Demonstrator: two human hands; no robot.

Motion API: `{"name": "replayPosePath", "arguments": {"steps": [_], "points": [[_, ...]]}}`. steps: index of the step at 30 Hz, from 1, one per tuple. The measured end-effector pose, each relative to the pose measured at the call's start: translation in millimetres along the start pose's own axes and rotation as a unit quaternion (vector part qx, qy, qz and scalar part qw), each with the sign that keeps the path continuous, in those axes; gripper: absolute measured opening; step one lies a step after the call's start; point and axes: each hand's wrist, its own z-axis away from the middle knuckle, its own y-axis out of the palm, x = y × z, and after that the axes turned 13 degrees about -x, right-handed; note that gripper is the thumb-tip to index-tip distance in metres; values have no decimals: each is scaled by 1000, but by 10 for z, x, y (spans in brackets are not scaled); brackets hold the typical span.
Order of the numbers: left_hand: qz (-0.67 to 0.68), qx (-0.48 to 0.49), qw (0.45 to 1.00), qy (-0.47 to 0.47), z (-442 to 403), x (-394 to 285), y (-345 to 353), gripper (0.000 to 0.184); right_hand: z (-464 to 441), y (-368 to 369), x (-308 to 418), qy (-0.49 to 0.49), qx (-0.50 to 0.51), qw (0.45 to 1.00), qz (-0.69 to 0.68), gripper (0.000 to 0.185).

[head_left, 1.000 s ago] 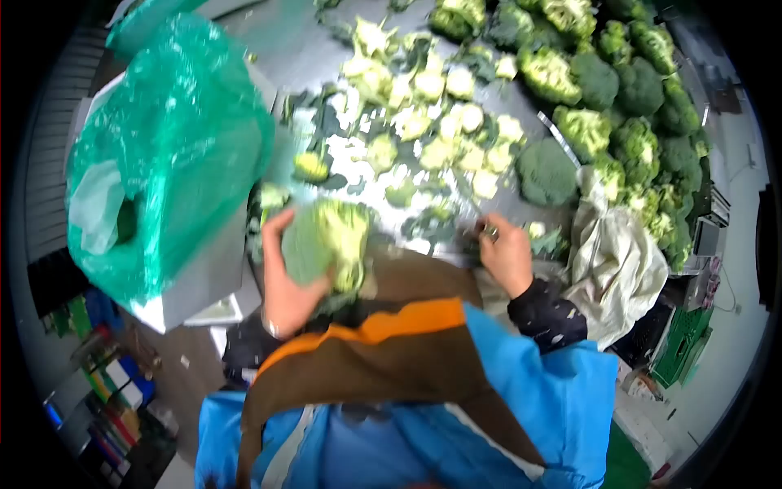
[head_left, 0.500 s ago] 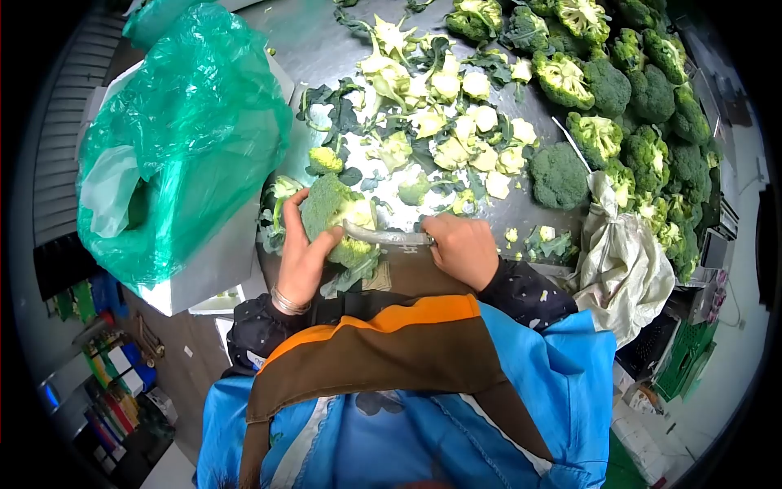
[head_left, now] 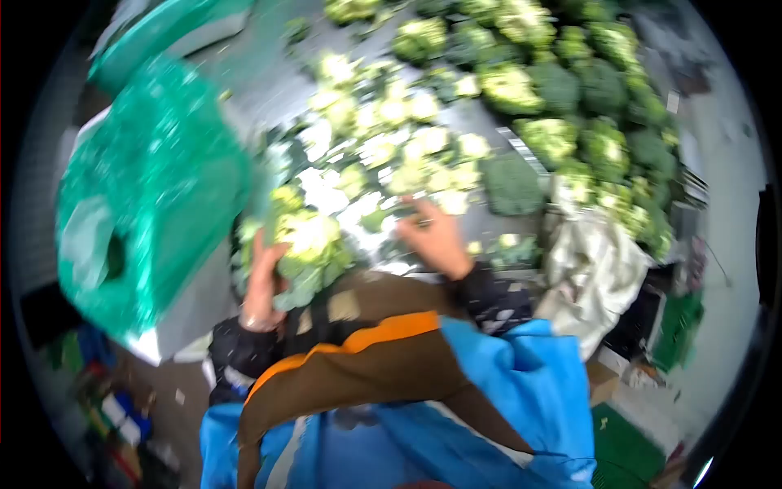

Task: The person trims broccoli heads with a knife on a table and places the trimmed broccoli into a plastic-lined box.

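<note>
My left hand (head_left: pixel 265 281) is wrapped round the near left side of a broccoli head (head_left: pixel 305 244), whose pale cut side faces up and whose leaves hang toward me. My right hand (head_left: pixel 432 236) is to its right, closed at the table's near edge; its fingers are blurred, and whatever they grip is hard to make out. Pale stem pieces (head_left: pixel 423 163) and dark leaf scraps lie beyond both hands on the metal table (head_left: pixel 261 41).
A green plastic bag (head_left: pixel 155 187) in a white box stands at the left. Many broccoli heads (head_left: pixel 603 90) are piled at the back right, with a single head (head_left: pixel 513 183) nearer. A whitish sack (head_left: pixel 590 265) hangs over the right edge.
The curved knife seen against the broccoli stem half a second ago no longer shows clearly. My right hand has drawn a little away from the broccoli, and the view has shifted and blurred.
</note>
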Motion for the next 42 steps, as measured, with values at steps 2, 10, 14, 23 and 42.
{"name": "replayPosePath", "arguments": {"steps": [2,10,14,23,42], "points": [[-48,48,998,4,249,-475,421,83,-10,25,127,89,108,923,-358,54],[33,318,945,72,317,-809,848,74,-348,-1410,79,226,-75,752,-615,29],[-5,277,961,22,137,-553,666,47,-568,-2658,115,39,-301,782,-544,32],[0,123,992,-14,-115,7,243,33,-355,-3949,-841,39,-598,748,-285,36],[-196,372,879,224,873,-1409,-1415,66,-850,-3130,-575,-45,-513,856,46,24]]}}
